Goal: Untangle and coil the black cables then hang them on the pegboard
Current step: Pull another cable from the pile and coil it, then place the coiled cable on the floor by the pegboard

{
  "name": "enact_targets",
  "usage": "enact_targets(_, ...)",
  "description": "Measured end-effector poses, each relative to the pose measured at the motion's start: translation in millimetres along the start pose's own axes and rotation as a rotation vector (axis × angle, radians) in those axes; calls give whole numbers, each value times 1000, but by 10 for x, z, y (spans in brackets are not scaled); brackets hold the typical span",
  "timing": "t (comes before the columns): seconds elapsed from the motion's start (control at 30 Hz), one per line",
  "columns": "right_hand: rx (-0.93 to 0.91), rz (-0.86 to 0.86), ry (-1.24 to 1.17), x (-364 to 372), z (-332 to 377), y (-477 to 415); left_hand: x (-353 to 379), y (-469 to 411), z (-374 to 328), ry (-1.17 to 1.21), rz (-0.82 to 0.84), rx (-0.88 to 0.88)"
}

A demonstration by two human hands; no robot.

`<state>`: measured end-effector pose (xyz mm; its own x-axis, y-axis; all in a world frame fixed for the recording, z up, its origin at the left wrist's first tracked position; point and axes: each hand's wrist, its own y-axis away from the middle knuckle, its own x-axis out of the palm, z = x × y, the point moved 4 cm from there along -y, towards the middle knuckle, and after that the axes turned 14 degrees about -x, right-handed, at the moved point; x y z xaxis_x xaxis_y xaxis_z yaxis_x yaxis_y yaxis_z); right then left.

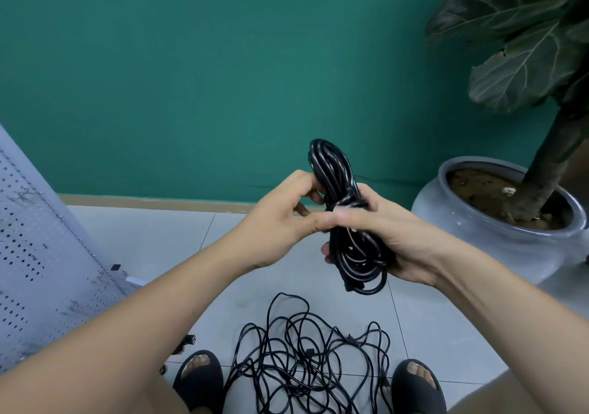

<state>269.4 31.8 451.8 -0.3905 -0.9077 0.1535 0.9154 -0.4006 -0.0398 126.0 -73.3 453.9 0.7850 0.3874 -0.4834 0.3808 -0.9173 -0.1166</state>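
Both hands meet on the coiled black cable (pixel 359 265): the right hand (pixel 393 233) grips the bundle round its middle, and the left hand (pixel 280 219) pinches it at the same waist with curled fingers and thumb. Below the hands, a loose tangle of black cables (pixel 306 359) lies on the floor. The grey pegboard (pixel 38 254) leans off to the left of them.

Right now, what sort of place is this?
Likely an indoor office or studio corner: tiled floor, teal wall, potted plant and a pegboard at left.
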Motion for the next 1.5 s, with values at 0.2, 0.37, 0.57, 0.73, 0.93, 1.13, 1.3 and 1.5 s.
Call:
enact_targets(0.2, -62, -35, 204, -49, -25, 22, 46, 35, 15, -43, 47, 21)
enact_targets(0.37, -85, -83, 290, -50, -15, -9, 31, 43, -8, 42, 12, 3)
enact_targets(0.57, -149, -119, 416, -20, -47, -59, -88, -7, -9, -79, -84, 43)
enact_targets(0.73, -193, -184, 542, 46, -131, -98, -45, 27, 166, -26, -157, -34)
enact_targets(0.93, -279, -162, 865, 294, -213, -179, -76, 209, 247, -26, -230, -120)
enact_targets(1.13, -474, -172, 863, 799, -263, -446, -604, 359, 297, -223, -312, -166)
enact_targets(1.3, -533, -80, 822, 1397, -503, -855, -1178, 589, 798, -273, -463, -269)
enact_targets(1.5, -489, 102, 948, 1758, -1260, -1548, -1443, 727, 1808, -79, -446, -445)
